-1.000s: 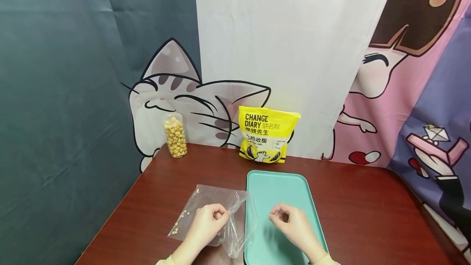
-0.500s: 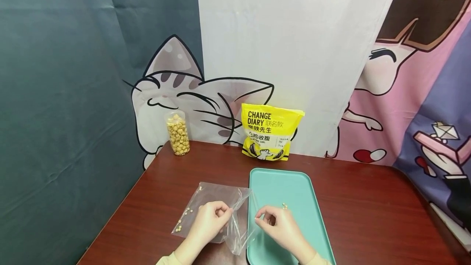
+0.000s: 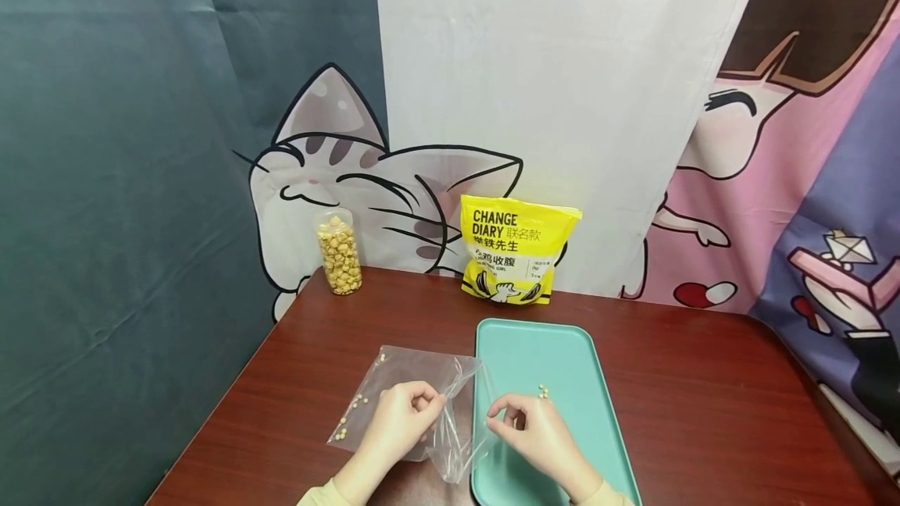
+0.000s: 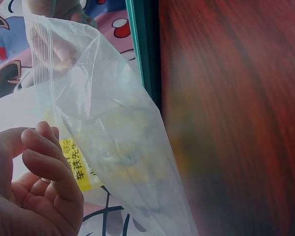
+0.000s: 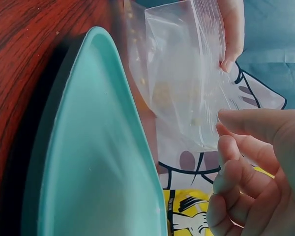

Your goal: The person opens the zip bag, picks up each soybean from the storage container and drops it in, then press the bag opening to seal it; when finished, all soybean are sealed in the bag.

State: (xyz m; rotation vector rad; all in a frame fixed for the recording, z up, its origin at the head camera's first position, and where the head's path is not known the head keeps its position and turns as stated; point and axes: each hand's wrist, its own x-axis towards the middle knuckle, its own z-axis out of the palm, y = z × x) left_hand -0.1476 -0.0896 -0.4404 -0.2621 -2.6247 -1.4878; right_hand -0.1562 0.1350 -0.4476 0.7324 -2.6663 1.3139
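Note:
A clear plastic zip bag lies partly on the table, its mouth end raised towards the tray. Several small pale yellow balls sit in its far left part. My left hand pinches the mouth edge between thumb and forefinger. On the other side, my right hand has thumb and forefinger pinched together at the bag's mouth edge, over the tray; its other fingers curl loosely. In the right wrist view, the right fingertips overlap the zip strip's end. The turquoise tray holds several more small balls.
At the back left stands a clear jar of popcorn-like pieces. A yellow printed pouch stands behind the tray. The dark red wooden table reaches back to a cartoon-printed curtain.
My right hand has moved left from over the tray to the bag's mouth, uncovering small balls on the tray. The left hand keeps its pinch. Little differs over the last half second.

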